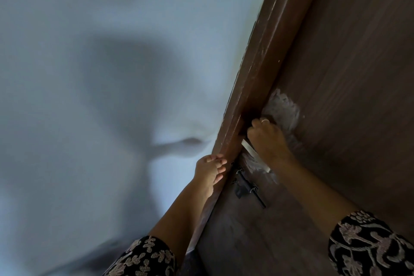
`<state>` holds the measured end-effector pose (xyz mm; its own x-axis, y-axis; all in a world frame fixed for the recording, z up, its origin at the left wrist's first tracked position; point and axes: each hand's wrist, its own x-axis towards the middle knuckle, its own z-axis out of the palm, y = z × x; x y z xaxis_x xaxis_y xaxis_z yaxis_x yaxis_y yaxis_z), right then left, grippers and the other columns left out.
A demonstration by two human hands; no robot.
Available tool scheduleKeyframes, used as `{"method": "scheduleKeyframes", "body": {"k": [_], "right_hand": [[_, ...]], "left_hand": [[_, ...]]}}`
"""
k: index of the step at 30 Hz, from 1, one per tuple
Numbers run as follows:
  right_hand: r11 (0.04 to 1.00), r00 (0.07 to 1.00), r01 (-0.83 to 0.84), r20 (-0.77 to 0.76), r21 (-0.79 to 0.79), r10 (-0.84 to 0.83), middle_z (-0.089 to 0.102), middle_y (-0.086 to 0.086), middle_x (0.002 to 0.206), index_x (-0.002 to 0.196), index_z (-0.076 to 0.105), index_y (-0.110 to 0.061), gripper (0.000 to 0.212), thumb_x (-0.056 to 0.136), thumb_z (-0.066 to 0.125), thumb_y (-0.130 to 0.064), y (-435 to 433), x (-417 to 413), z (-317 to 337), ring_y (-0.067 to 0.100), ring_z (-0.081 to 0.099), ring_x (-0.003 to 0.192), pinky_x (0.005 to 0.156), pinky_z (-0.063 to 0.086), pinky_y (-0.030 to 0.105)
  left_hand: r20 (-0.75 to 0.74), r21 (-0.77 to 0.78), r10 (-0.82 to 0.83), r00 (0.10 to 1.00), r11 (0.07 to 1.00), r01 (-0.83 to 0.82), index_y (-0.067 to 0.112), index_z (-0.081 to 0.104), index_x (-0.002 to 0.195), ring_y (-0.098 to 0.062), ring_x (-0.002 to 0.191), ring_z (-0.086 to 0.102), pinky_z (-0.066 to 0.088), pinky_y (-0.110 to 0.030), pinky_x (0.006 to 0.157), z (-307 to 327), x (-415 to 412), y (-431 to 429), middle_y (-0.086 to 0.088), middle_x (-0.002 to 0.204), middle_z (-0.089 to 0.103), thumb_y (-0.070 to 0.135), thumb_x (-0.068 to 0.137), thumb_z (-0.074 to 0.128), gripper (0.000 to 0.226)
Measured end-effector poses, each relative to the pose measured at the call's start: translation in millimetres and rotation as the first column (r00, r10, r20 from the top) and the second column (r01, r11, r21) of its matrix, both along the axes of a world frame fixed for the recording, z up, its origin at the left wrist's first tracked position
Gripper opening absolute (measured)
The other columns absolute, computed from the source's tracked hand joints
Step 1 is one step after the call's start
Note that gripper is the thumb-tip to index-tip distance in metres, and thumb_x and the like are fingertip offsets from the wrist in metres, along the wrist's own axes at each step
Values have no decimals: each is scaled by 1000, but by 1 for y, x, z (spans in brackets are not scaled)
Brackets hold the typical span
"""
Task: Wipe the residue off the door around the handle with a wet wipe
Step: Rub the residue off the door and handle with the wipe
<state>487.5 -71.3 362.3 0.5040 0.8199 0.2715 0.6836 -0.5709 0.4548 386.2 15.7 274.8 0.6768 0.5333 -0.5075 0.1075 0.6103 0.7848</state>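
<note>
The brown wooden door (340, 69) fills the right side. White smeared residue (283, 108) lies above the silver handle (254, 154), and more residue (251, 164) sits below it. My right hand (266, 139) presses on the door just above the handle, fingers curled at the edge of the upper patch, a ring on one finger. No wet wipe shows; anything under the palm is hidden. My left hand (209, 171) grips the edge of the brown door frame (253, 87) level with the handle.
A black sliding bolt (248, 187) is fixed to the door just below the handle. A pale wall (112, 74) with a dark shadow takes up the left. Both forearms reach up from patterned black-and-white sleeves (369, 246).
</note>
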Motion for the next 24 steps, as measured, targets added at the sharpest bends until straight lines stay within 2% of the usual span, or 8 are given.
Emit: {"method": "scheduleKeyframes", "body": {"k": [4, 7, 10, 12, 15, 17, 20, 24], "right_hand": [[997, 997, 71, 14, 7, -71, 65, 8, 91, 86, 67, -9, 6, 81, 65, -12, -11, -11, 0, 22, 62, 84, 63, 52, 29], [979, 995, 97, -38, 179, -92, 64, 9, 98, 96, 61, -10, 11, 87, 56, -5, -16, -16, 5, 23, 61, 89, 63, 50, 29], [866, 964, 152, -263, 476, -25, 65, 6, 97, 94, 59, -14, 9, 87, 58, -9, -6, -28, -7, 22, 63, 84, 55, 44, 25], [746, 855, 300, -514, 595, 67, 67, 4, 94, 90, 63, -16, 8, 86, 61, -10, 5, -38, -26, 17, 64, 82, 55, 48, 23], [701, 768, 372, -626, 608, 136, 69, 2, 93, 88, 66, -20, 12, 87, 59, -10, 7, -44, -41, 16, 64, 87, 65, 53, 28], [775, 823, 320, -565, 545, 57, 69, 2, 93, 92, 68, -20, 12, 86, 60, -13, 2, -42, -40, 16, 61, 92, 67, 51, 27], [818, 845, 266, -531, 509, 56, 68, 1, 97, 94, 71, -21, 14, 86, 61, -16, -6, -29, -36, 15, 55, 98, 72, 50, 27], [701, 819, 323, -559, 636, 130, 68, 4, 103, 104, 67, -13, 21, 89, 54, -8, -23, -14, -22, 14, 61, 93, 71, 49, 17]], "left_hand": [[16, 25, -29, 999, 999, 29, 12, 64, 101, -19, 98, 64, 49, -32, 89, 2, -2, 1, -6, 104, 68, 3, 94, 53, 17], [42, 68, -119, 992, 991, 116, 11, 64, 110, -19, 96, 64, 49, -34, 93, 7, -3, -4, -7, 109, 68, 4, 95, 50, 22], [169, 62, -248, 954, 969, 241, 17, 62, 117, -19, 99, 63, 46, -36, 97, 9, 3, -12, -3, 109, 68, 14, 98, 47, 24], [299, -25, -235, 925, 967, 253, 19, 62, 114, -19, 96, 65, 49, -36, 93, 8, 7, -15, -2, 103, 69, 16, 97, 51, 21], [384, -119, -147, 912, 971, 206, 17, 68, 103, -16, 90, 67, 52, -34, 91, 3, 10, -16, -3, 92, 73, 12, 92, 58, 15], [406, -145, -110, 907, 972, 182, 14, 68, 97, -12, 85, 69, 50, -34, 96, -2, 12, -15, -1, 84, 75, 8, 92, 59, 13], [331, -110, 3, 944, 993, 35, 6, 64, 98, -16, 85, 70, 58, -28, 82, -6, 22, -15, -8, 91, 72, -4, 87, 61, 15], [115, 28, 145, 983, 988, -149, 9, 60, 76, -14, 69, 68, 57, -16, 58, -13, 43, -14, -7, 76, 67, -4, 81, 68, 16]]}}
